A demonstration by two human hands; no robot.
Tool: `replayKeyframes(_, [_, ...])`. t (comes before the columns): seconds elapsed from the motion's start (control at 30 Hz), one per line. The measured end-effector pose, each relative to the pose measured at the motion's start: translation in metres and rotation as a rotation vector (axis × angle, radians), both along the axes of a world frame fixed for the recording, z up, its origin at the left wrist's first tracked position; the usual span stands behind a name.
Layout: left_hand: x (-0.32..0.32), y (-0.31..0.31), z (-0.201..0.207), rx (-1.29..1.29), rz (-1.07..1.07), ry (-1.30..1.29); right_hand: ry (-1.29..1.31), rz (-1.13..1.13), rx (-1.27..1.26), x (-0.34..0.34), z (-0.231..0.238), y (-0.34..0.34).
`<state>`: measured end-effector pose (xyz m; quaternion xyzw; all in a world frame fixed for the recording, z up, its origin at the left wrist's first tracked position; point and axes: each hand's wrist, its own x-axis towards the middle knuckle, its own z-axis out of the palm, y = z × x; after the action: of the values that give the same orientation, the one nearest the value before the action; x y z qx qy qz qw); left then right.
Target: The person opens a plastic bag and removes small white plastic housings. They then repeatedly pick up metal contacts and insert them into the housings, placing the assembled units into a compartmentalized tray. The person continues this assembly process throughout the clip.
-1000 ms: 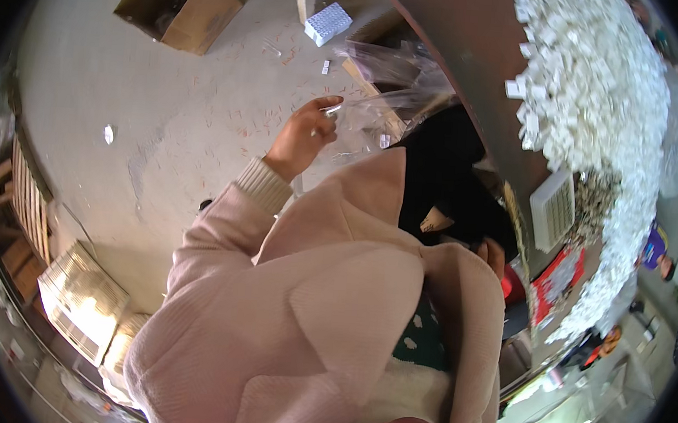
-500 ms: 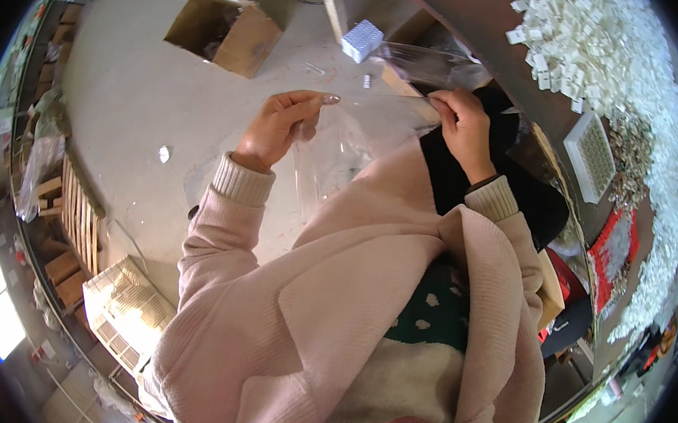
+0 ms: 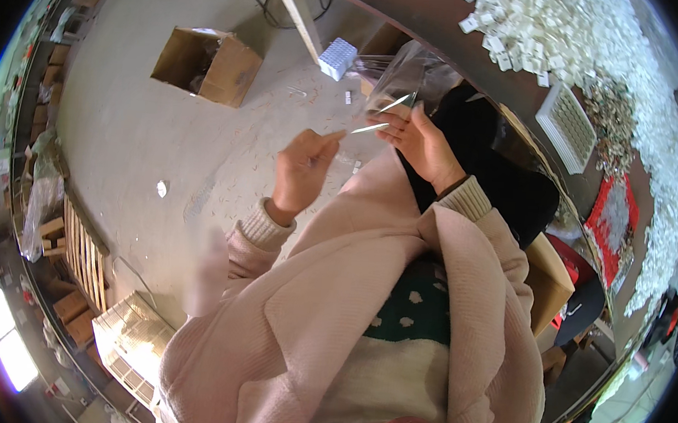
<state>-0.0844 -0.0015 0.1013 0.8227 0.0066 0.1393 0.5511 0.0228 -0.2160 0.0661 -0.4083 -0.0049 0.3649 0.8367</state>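
A clear plastic bag (image 3: 421,69), thin and crumpled, catches bright glints along its folds. My right hand (image 3: 431,153) has it between the raised thumb and the fingers, and some fingers show through the film. Closer to the middle, my left hand (image 3: 301,174) is closed, its fingertips at a shiny edge of the film. How firmly they pinch that edge is hard to see. Both hands are above the floor, in front of my pale pink coat (image 3: 353,236).
An open cardboard box (image 3: 231,70) stands on the floor at far left. A small white-blue block (image 3: 338,59) is by a table leg (image 3: 296,16). On the table at right are heaped white plastic pieces (image 3: 540,33), a white tray (image 3: 566,127) and a red bag (image 3: 613,223).
The film was stretched wide between both hands; now it is gathered at the right hand. My left hand has come nearer to the right one and to my body. The view has shifted slightly.
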Motion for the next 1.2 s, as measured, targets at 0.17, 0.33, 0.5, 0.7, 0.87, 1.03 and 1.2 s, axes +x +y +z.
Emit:
replayKeyframes(0.17, [0.011, -0.031, -0.008, 0.124, -0.212, 0.177, 0.181, -0.158, -0.314, 0.0, -0.013, -0.016])
replayKeyframes(0.33, [0.058, -0.048, -0.01, 0.156, -0.443, 0.201, -0.041, -0.524, -0.562, 0.016, -0.016, -0.075])
replayKeyframes(0.5, [0.116, -0.109, -0.042, 0.303, -0.598, -0.111, -0.208, -0.655, -0.787, 0.005, -0.011, -0.138])
replayKeyframes(0.7, [0.132, -0.151, -0.078, 0.677, -0.735, -0.038, 0.288, -0.652, -0.342, -0.026, -0.013, -0.176])
replayKeyframes(0.87, [0.123, -0.147, -0.082, 0.671, -0.747, -0.058, 0.319, -0.525, -0.336, -0.044, -0.019, -0.175])
replayKeyframes(1.03, [0.114, -0.141, -0.066, 0.594, -0.722, -0.008, 0.186, -0.455, -0.648, -0.049, -0.02, -0.154])
replayKeyframes(1.2, [0.098, -0.144, -0.048, 0.436, -0.695, -0.099, 0.077, -0.504, -0.685, -0.049, -0.016, -0.153])
